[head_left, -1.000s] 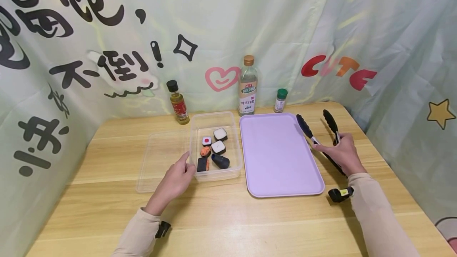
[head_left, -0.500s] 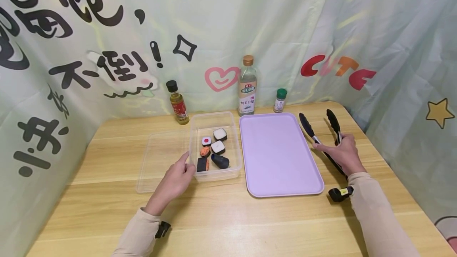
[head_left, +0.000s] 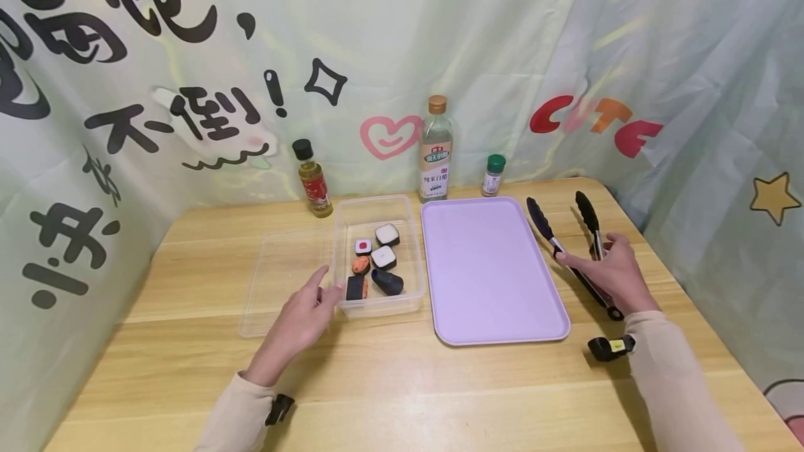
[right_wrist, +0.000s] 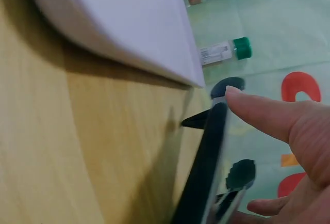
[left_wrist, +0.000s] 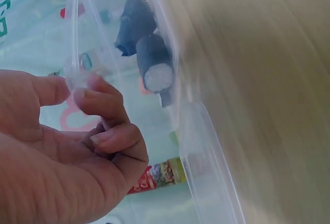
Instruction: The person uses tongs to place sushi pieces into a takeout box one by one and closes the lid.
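A clear plastic box [head_left: 380, 305] holds several sushi pieces, among them a white-topped roll [head_left: 387, 235], an orange-topped piece [head_left: 361, 265] and a dark cone-shaped hand roll [head_left: 387, 282]. At its near left corner is my left hand [head_left: 301, 323], index finger stretched forward; the left wrist view shows thumb and fingertips around the box's rim [left_wrist: 76, 38], with no firm grip visible. Black-tipped tongs [head_left: 541, 220] lie spread on the table at the right. My right hand [head_left: 612, 274] straddles them, thumb at the left arm, fingers spread beyond the right arm.
A lilac tray [head_left: 496, 270] lies between box and tongs. Left of the box is a clear lid [head_left: 285, 284]. Along the back stand an oil bottle [head_left: 315, 187], a vinegar bottle [head_left: 435, 159] and a green-capped jar [head_left: 493, 176], before a printed curtain [head_left: 490, 33].
My right hand has loosened from the tongs and shifted slightly right, baring their hinge end. The tongs have swung slightly right. My left hand has eased back from the box, its index finger straighter.
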Tool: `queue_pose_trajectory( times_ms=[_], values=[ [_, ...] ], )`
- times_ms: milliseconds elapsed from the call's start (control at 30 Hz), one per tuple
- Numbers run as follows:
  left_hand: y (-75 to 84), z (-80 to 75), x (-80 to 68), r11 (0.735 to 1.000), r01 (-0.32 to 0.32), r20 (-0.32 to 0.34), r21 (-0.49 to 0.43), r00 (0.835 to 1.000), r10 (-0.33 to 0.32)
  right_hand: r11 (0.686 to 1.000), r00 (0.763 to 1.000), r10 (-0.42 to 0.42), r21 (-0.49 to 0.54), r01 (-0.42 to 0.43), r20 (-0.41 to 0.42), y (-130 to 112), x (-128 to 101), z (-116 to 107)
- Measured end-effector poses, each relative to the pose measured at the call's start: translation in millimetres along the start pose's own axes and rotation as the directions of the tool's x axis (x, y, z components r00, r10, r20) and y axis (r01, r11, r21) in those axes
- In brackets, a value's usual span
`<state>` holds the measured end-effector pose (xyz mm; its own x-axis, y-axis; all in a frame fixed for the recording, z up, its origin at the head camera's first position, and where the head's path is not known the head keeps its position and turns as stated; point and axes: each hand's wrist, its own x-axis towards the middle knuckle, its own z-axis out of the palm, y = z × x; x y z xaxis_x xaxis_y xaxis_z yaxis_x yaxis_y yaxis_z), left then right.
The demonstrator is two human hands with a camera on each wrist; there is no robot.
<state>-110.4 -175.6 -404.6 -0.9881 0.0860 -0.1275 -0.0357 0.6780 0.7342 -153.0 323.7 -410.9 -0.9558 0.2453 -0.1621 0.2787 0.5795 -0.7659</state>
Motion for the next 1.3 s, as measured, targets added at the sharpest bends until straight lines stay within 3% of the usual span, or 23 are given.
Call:
queue_pose_trajectory(
  times_ms=[167,333,500,633,767,867,1000,1100,1167,1300],
  values=[
    [-4.6,-10.5,-6.3,1.000,-0.003,-0.020,0.001,1.000,0.003,0.999,0.999,-0.031,-0.026,0.030,-0.015,-5,-10,-6],
    [-13.5,-23.5,-13.0,0.999,0.008,-0.061,0.051,0.998,-0.005,0.990,0.992,-0.115,-0.094,0.109,-0.053,-15,-19,-10],
    [-23.5,-37.1,-21.7,0.998,0.011,-0.085,0.059,0.996,-0.006,0.963,0.968,-0.222,-0.181,0.199,-0.118,-28,-31,-5],
    [-32.0,-46.2,-27.7,0.998,-0.003,-0.111,0.064,0.994,0.010,0.940,0.937,-0.312,-0.194,0.280,-0.157,-42,-43,5],
    [-40.7,-54.0,-32.2,0.997,0.007,-0.129,0.073,0.992,0.002,0.896,0.883,-0.435,-0.185,0.404,-0.177,-56,-53,20],
    [-47.6,-59.1,-34.6,0.996,0.025,-0.132,0.083,0.991,-0.014,0.843,0.826,-0.535,-0.169,0.510,-0.179,-65,-60,36],
    [-57.4,-65.5,-35.5,0.993,0.046,-0.136,0.110,0.990,-0.031,0.742,0.724,-0.670,-0.159,0.651,-0.162,-77,-69,57],
    [-64.5,-69.8,-34.5,0.989,0.056,-0.146,0.135,0.989,-0.036,0.673,0.661,-0.739,-0.130,0.728,-0.125,-85,-76,74],
    [-68.2,-72.4,-33.9,0.986,0.065,-0.153,0.151,0.987,-0.041,0.644,0.638,-0.765,-0.087,0.760,-0.089,-90,-81,85],
    [-73.0,-76.4,-33.4,0.981,0.089,-0.161,0.171,0.985,-0.061,0.625,0.625,-0.781,0.028,0.780,0.012,-100,-91,108]
  ],
)
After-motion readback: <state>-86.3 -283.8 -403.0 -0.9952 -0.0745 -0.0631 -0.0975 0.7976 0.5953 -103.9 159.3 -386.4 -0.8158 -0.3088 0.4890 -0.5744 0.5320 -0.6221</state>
